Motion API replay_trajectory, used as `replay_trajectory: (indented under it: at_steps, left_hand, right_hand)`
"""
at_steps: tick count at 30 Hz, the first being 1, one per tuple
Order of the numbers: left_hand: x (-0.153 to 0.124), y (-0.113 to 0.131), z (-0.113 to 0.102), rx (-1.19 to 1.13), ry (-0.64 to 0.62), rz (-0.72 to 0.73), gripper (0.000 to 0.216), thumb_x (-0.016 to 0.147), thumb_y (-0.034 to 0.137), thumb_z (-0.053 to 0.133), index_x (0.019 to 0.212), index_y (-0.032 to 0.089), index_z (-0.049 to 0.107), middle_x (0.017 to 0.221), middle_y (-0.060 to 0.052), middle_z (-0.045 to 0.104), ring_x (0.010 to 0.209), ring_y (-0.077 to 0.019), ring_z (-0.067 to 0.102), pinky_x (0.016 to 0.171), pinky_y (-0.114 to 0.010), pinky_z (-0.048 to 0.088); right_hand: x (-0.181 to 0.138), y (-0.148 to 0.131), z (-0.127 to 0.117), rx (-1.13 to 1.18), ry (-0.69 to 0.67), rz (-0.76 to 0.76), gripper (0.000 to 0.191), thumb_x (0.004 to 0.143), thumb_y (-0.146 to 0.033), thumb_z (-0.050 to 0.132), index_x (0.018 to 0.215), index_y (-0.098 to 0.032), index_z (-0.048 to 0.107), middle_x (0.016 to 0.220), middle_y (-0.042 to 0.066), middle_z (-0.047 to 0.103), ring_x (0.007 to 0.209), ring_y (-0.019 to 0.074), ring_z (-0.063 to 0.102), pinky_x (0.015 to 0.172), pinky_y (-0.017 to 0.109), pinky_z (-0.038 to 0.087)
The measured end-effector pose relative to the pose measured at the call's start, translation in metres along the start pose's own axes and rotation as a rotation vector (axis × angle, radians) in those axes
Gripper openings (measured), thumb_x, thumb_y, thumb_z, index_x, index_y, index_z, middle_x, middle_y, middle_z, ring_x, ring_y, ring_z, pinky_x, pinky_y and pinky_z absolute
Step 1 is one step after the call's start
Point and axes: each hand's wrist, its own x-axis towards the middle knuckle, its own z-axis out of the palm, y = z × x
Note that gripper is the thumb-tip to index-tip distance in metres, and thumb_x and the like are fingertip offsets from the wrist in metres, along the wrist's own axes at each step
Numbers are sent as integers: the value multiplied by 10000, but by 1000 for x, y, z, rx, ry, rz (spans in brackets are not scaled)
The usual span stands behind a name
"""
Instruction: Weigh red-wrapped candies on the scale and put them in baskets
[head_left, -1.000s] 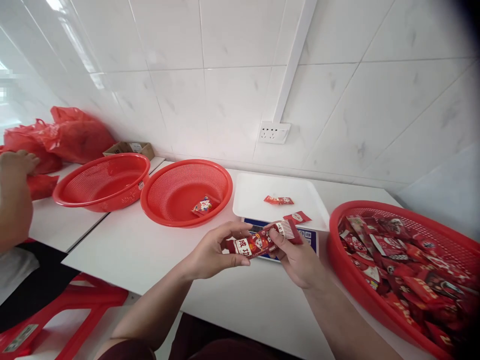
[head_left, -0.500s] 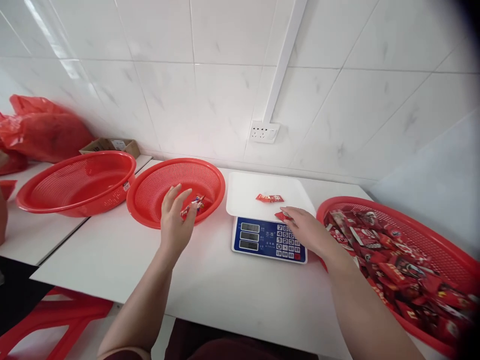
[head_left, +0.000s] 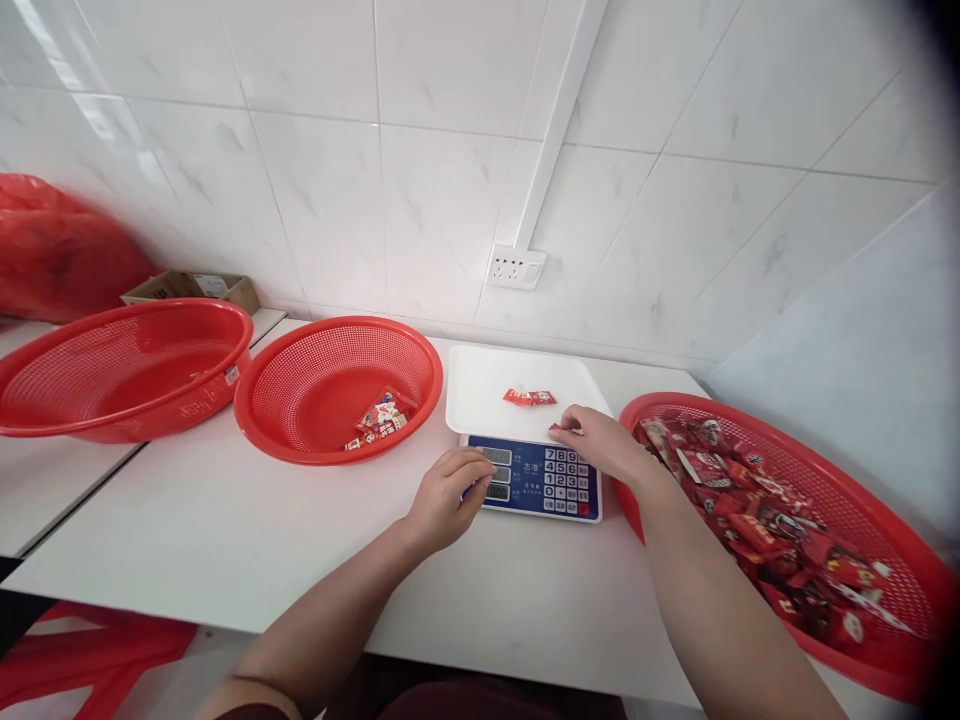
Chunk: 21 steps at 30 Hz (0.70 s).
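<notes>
My right hand (head_left: 604,440) pinches a small red wrapped packet (head_left: 557,431) at the front edge of the white weighing tray (head_left: 476,385). A second red packet (head_left: 529,397) lies flat near the tray's middle. In front of the tray is the scale's blue panel (head_left: 532,468) with its number keys and displays. My left hand (head_left: 454,495) hovers at the panel's left end, fingers bent and a small gap between thumb and fingertips. I see nothing in it. Several colourful packets (head_left: 384,415) lie in the middle red basket (head_left: 300,400).
A red basket (head_left: 926,575) full of mostly red packets stands at my right. On the left are another red basket (head_left: 127,380), a cardboard box (head_left: 241,293) and a red plastic bag (head_left: 60,245). A red stool (head_left: 112,645) is below the table (head_left: 247,520).
My left hand has moved right, from over the middle basket to the scale panel, its fingers drawn closer. My right hand stays at the tray's front edge with the packet. The view has shifted slightly.
</notes>
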Motion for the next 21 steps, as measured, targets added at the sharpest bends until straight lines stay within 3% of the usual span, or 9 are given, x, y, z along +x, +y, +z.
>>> replay_trajectory:
  at_steps: [4, 10, 16, 21]
  left_hand:
    - [-9, -5, 0, -17, -40, -14, 159, 848, 123, 503, 958, 190, 597, 891, -68, 663, 865, -167, 609, 764, -300, 527]
    - [-10, -9, -2, -35, -26, -54, 163, 850, 120, 493, 960, 190, 591, 879, -63, 663, 847, -158, 606, 750, -284, 518]
    - [-13, -11, 0, -47, -48, -73, 168, 862, 151, 471, 956, 195, 603, 868, -61, 668, 820, -156, 614, 731, -280, 515]
    - [-14, -13, -1, -44, -48, -99, 173, 864, 164, 466, 949, 192, 613, 858, -63, 670, 801, -156, 618, 711, -273, 516]
  right_hand:
    - [5, -5, -3, -16, -32, 32, 239, 799, -363, 541, 993, -226, 577, 997, 63, 632, 841, 195, 614, 694, 279, 465]
    - [34, -9, -2, -131, 6, 13, 486, 818, -232, 517, 1301, -226, 467, 1324, 102, 472, 1164, 260, 468, 940, 343, 385]
    - [54, -12, 3, -236, -23, 8, 319, 849, -251, 480, 1149, -273, 588, 1134, 88, 611, 1118, 310, 446, 803, 404, 441]
    - [57, -8, -4, -243, 9, 72, 249, 862, -284, 461, 1015, -227, 649, 1089, 136, 594, 1068, 322, 492, 721, 387, 458]
